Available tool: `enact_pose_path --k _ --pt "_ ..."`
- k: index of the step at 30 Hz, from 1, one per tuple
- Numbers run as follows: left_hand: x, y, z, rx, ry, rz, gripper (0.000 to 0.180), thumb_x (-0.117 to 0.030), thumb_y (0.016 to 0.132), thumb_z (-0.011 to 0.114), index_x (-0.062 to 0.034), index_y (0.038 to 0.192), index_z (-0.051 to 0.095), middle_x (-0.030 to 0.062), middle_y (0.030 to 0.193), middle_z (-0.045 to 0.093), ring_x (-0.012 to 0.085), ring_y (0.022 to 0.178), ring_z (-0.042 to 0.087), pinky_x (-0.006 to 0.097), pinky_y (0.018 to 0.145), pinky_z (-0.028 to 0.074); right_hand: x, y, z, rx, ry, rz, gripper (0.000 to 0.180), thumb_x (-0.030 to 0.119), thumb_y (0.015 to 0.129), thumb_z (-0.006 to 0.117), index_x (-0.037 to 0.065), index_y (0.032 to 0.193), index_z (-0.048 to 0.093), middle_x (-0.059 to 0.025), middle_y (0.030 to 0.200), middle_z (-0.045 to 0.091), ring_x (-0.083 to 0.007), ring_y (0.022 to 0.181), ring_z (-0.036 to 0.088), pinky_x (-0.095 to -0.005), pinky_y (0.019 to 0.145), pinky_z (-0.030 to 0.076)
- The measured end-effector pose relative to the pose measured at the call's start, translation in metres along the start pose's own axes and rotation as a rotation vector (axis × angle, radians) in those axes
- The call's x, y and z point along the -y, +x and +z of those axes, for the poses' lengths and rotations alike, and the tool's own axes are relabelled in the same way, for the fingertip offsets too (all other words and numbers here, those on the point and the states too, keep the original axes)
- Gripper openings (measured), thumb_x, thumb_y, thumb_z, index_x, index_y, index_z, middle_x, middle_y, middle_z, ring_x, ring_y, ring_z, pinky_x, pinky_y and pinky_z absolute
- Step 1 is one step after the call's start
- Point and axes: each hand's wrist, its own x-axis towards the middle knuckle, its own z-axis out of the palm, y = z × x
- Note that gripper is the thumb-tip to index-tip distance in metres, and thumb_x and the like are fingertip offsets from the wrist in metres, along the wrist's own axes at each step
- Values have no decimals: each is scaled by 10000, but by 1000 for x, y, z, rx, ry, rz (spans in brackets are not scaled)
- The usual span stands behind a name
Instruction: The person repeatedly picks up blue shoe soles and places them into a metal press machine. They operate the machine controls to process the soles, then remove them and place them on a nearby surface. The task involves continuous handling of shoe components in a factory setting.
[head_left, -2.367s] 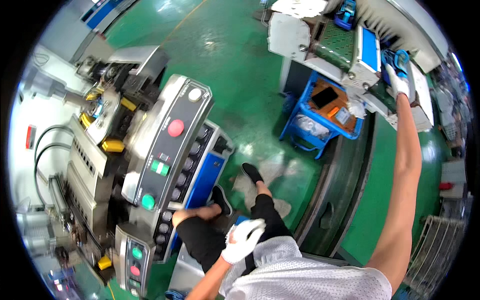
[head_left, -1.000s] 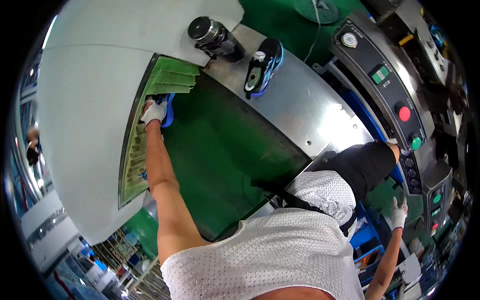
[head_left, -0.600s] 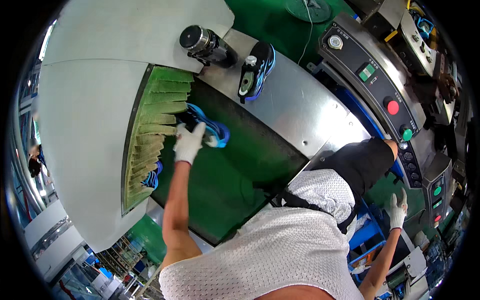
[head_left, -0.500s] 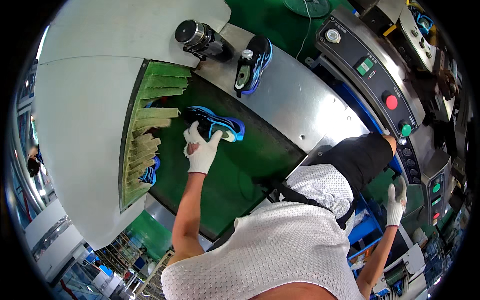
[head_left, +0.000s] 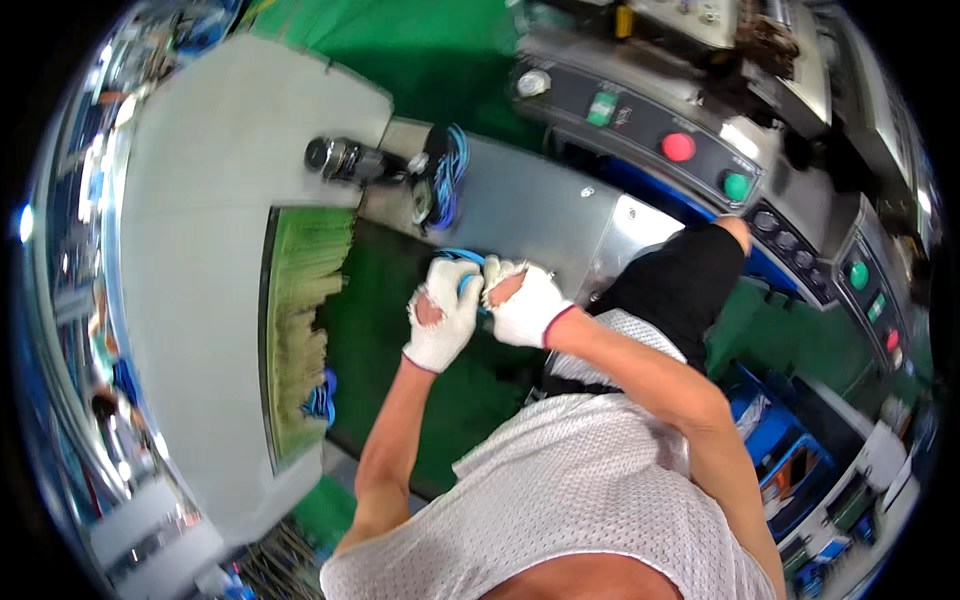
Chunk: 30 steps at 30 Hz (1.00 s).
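A black and blue sports shoe (head_left: 462, 256) is held over the dark green conveyor belt (head_left: 375, 300), mostly hidden by my gloved hands. My left hand (head_left: 443, 315), in a white glove torn on the back, is closed on its near left side. Against the right end of the shoe, my right hand (head_left: 525, 308) is closed too, in a similar torn glove, with its fingertips close to the left thumb. A second black and blue shoe (head_left: 450, 175) stands on the metal ledge beyond the belt. The picture is somewhat smeared by motion.
Green strip flaps (head_left: 300, 330) hang over an opening in the pale machine housing (head_left: 190, 300); another blue shoe (head_left: 322, 397) shows beneath them. A dark bottle (head_left: 350, 160) rests on the ledge. At right is a control panel (head_left: 640, 130) with red and green buttons.
My right hand has come from the far right to the shoe held by my left hand. The shoe and left hand have shifted right across the belt; the whole view has turned.
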Motion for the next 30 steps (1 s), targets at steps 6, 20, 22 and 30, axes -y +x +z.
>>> enact_pose_path --k 6,20,22,30 --pt "-122 99 12 357 -298 103 228 -104 954 707 -4 1159 710 140 1090 700 257 978 698 361 857 550 -75 -95 -82 -348 459 132 633 424 839 797 6 1261 578 -226 990 703 -418 965 716 -491 885 549" --pt "-282 543 117 -148 366 315 909 -645 844 748 10 1440 545 261 1406 630 388 1300 628 480 1085 489 -115 -322 -82 -1272 1891 533 648 6 801 816 3 1400 569 -115 1188 706 -200 937 720 -354 751 633" --pt "-284 568 149 -17 415 141 969 -665 808 735 -12 1479 487 262 1415 612 387 1350 588 515 1121 458 -106 -332 -67 -1347 1908 626 611 20 815 822 -4 1368 563 -100 1120 692 -194 891 705 -339 734 621" --pt "-302 619 144 142 473 227 878 -597 784 750 43 1372 624 288 1342 673 398 1247 670 470 1051 524 -111 -360 -31 -1517 1779 872 433 52 883 774 7 1271 588 -56 1046 667 -163 890 671 -315 791 583"
